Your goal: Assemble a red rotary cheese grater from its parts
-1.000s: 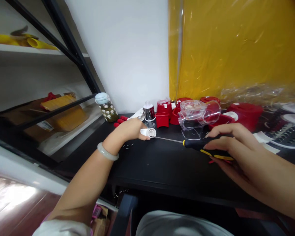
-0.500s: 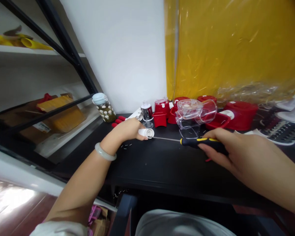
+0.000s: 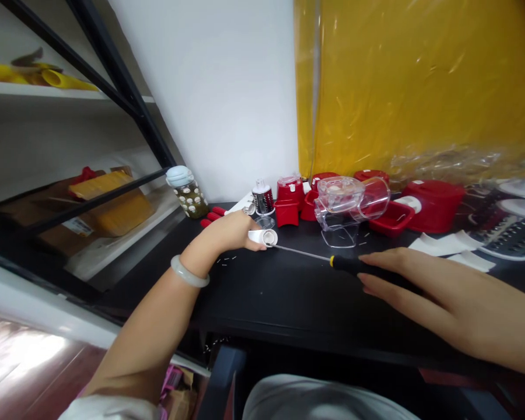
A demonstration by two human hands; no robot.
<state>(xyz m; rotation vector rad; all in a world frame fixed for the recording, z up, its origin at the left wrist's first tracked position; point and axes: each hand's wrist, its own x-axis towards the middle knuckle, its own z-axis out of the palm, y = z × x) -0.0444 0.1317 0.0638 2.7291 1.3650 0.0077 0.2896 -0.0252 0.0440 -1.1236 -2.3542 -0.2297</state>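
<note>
My left hand (image 3: 231, 231), wearing a pale bangle, is closed around a white plastic part (image 3: 258, 236) with a round hollow end facing right. My right hand (image 3: 437, 294) grips the black and yellow handle of a screwdriver (image 3: 345, 264). Its long thin shaft runs left, and the tip meets the lower rim of the white part's round end; whether it sits inside is hard to see. Small pale pins (image 3: 226, 260) lie below my left wrist. Behind that hand are red-handled pieces (image 3: 214, 215) and a grater drum (image 3: 263, 198).
Along the back of the black table (image 3: 262, 309) stand red housings (image 3: 435, 204), a clear plastic body (image 3: 343, 201) and a bottle with a light blue lid (image 3: 186, 192). White strips (image 3: 441, 243) and grater drums (image 3: 507, 230) lie at right. A shelf rack (image 3: 131, 108) borders the left.
My right hand has shifted slightly right and down, its fingers looser and straighter along the screwdriver handle. The shaft now slopes more. My left hand still holds the white part.
</note>
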